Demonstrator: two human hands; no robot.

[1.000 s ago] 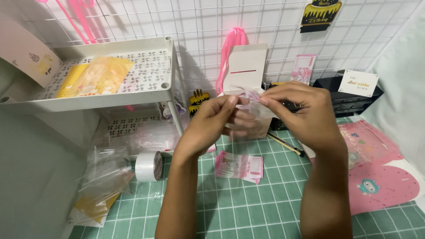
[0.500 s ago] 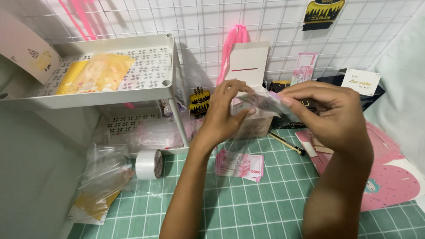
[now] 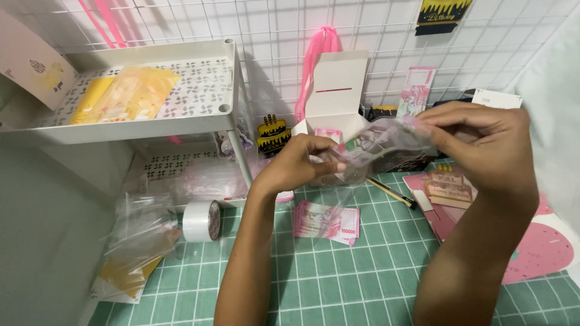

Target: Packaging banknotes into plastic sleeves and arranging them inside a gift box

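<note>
Pretty bright, even light coming from above, throwing soft shadows behind the white box (image 3: 336, 90) just past the hands. The clear plastic sleeve (image 3: 386, 148) they're pinching is catching glare and blurring slightly.

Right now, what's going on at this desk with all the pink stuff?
A person holds a clear plastic sleeve with a pink banknote inside, up over a green cutting mat. The left hand pinches one end and the right hand grips the other. A small stack of pink banknotes lies on the mat below, with a roll of tape to the left. An open white box stands behind, against a wire grid wall.
</note>
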